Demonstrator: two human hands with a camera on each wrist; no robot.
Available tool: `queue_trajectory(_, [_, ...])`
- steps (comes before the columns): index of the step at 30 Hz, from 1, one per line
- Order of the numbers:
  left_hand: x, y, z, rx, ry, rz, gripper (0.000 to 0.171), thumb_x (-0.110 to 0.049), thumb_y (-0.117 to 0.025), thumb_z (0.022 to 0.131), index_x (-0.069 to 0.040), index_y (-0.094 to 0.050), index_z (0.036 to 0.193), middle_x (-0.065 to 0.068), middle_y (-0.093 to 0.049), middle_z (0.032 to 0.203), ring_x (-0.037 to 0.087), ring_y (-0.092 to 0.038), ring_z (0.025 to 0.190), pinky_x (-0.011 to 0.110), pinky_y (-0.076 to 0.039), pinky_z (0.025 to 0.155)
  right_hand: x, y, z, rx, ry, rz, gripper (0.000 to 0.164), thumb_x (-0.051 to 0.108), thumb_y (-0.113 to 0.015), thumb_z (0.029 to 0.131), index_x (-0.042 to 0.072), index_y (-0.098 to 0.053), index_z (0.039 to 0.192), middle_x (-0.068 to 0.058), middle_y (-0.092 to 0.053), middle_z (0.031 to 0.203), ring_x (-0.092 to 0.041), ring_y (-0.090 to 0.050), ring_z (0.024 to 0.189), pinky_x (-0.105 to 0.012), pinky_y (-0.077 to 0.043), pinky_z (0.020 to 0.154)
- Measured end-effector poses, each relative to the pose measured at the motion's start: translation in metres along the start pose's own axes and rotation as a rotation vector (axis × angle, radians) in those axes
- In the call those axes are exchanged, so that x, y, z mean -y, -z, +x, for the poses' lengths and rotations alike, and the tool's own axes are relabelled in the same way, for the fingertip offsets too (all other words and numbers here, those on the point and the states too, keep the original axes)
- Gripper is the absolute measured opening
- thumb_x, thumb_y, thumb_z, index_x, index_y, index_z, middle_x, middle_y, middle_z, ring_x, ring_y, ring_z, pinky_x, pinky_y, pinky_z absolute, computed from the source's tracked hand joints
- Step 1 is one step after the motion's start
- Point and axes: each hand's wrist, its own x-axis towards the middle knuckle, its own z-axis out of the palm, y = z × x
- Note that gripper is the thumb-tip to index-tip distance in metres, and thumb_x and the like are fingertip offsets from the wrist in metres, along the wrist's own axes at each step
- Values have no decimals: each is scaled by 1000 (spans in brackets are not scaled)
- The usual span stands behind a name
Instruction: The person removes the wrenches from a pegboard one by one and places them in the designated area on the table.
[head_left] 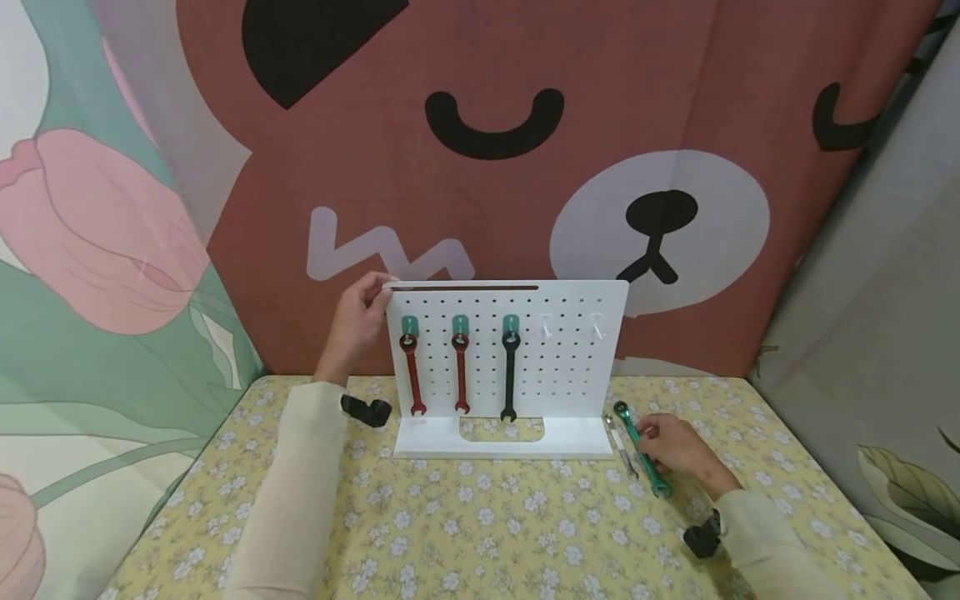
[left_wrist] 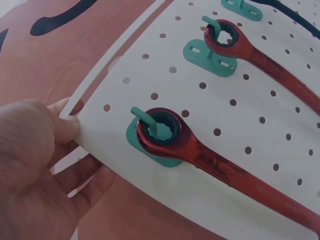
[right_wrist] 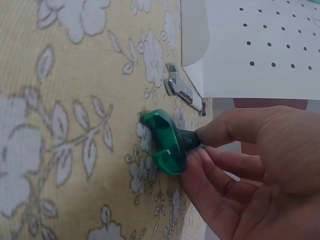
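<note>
My left hand [head_left: 358,317] grips the upper left corner of a white pegboard [head_left: 570,371], thumb on the front and fingers behind. In the head view a red combination wrench [head_left: 415,379], another red wrench [head_left: 461,379] and a black wrench [head_left: 510,379] hang by their ring ends from green hooks. On the right, my right hand [head_left: 675,446] pinches a green wrench [head_left: 658,485] by its shaft, close over the table; its open end [right_wrist: 170,145] faces the right wrist camera. A silver wrench [head_left: 621,447] lies just left of it, beside the pegboard's base.
Two clear hooks, a left one [head_left: 546,327] and a right one [head_left: 597,327], stick out of the board's right part with nothing hung on them. A yellow flowered cloth [head_left: 480,533] covers the table. Behind it hangs a brown curtain [head_left: 480,208] with a cartoon bear.
</note>
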Motion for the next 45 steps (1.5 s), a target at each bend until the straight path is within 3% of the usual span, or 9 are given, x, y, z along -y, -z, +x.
queue_trajectory(4, [0,1,0,7,-7,-7,23,-14,-49,111,-7,-61,128,15,-67,124,28,-63,103,40,-50,84,0,1,0,0,2,-18,30,6,-62,98,-9,-60,124,-19,-65,108,-23,-61,70,-39,-55,60])
queue_trajectory(12, [-1,2,0,18,-11,-23,23,-15,-49,111,-7,-61,129,15,-66,126,29,-63,106,46,-51,89,-1,2,-1,-1,11,-37,29,8,-62,100,-7,-61,124,-21,-65,111,-23,-61,69,-39,-55,61])
queue_trajectory(20, [1,3,0,12,-10,-29,22,-14,-49,111,-7,-61,128,15,-66,125,28,-62,105,46,-50,88,18,-2,-6,-63,154,-180,25,14,-63,101,-1,-65,121,-15,-67,106,-22,-63,78,-43,-50,64])
queue_trajectory(25, [0,3,0,14,-15,-48,24,-14,-49,111,-5,-61,129,17,-65,126,29,-62,106,50,-51,90,35,-11,-6,-107,217,-143,24,11,-60,102,-1,-67,122,-16,-67,110,-16,-48,55,-36,-43,53])
queue_trajectory(27, [1,3,0,15,-15,-48,24,-14,-48,111,-5,-61,130,17,-66,126,29,-62,106,48,-51,89,42,-16,-6,-122,245,-128,24,9,-59,103,-1,-68,122,-15,-67,110,-15,-47,54,-34,-44,53])
queue_trajectory(30, [1,2,-1,10,-14,-37,23,-14,-49,111,-6,-61,129,16,-66,126,28,-63,105,44,-51,88,54,-24,-7,-135,293,-91,23,8,-59,103,-1,-68,122,-13,-68,107,-16,-57,64,-33,-49,56])
queue_trajectory(34, [1,1,-1,9,-10,-36,23,-14,-49,111,-6,-61,129,16,-66,126,29,-63,107,49,-50,92,73,-34,-13,-154,359,-28,19,6,-62,102,2,-71,118,-9,-68,104,-21,-66,83,-34,-53,63])
queue_trajectory(45, [1,2,-1,24,-2,-47,25,-15,-49,111,-5,-60,131,17,-65,128,31,-62,109,53,-49,95,109,-60,-9,-161,421,105,24,4,-64,102,8,-69,124,-6,-69,108,-23,-69,90,-32,-56,68])
